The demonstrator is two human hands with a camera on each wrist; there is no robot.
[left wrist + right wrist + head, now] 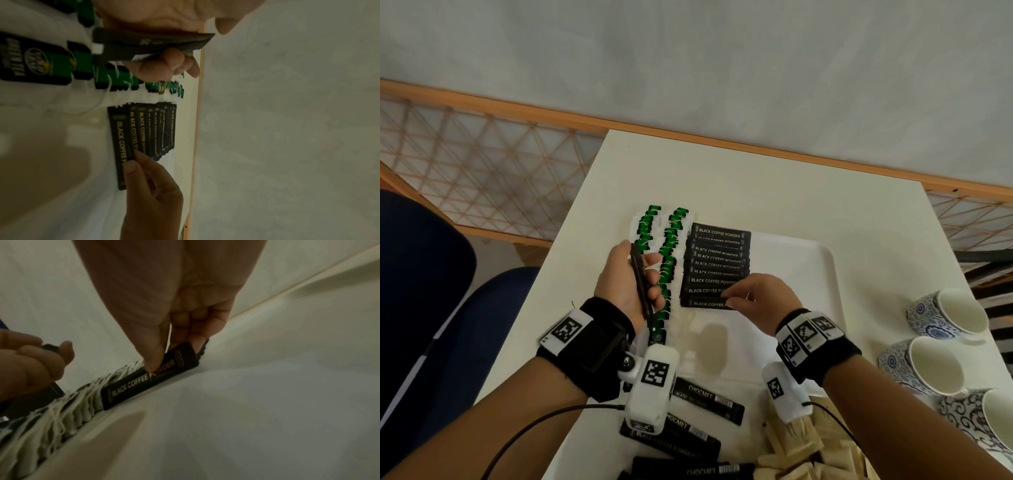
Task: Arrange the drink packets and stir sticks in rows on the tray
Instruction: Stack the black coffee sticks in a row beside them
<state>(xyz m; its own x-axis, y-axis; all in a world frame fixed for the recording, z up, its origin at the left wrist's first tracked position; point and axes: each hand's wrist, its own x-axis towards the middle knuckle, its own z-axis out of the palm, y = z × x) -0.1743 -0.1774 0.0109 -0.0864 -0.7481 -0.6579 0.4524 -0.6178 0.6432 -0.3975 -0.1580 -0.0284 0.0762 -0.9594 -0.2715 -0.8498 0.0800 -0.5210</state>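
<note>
1. Nearest the head camera, the left hand (626, 281) is clenched round a few black coffee sticks (642, 284), held on edge above the tea bag rows.
2. The white tray (822, 274) lies on the white table (688, 171) and carries the arranged rows.
3. Two rows of green-tagged tea bags (669, 253) run along the tray's left side, overlapping.
4. The row of black coffee packets (717, 260) lies just right of the tea bags, each packet overlapping the next.
5. The right hand (760, 298) pinches the nearest packet (148, 381) of that row between thumb and fingertips, at its right end.
6. Loose packets (705, 401) lie near the tray's front edge, beside pale stir sticks (808, 452).
7. Three patterned cups (945, 315) lie tipped at the right.
</note>
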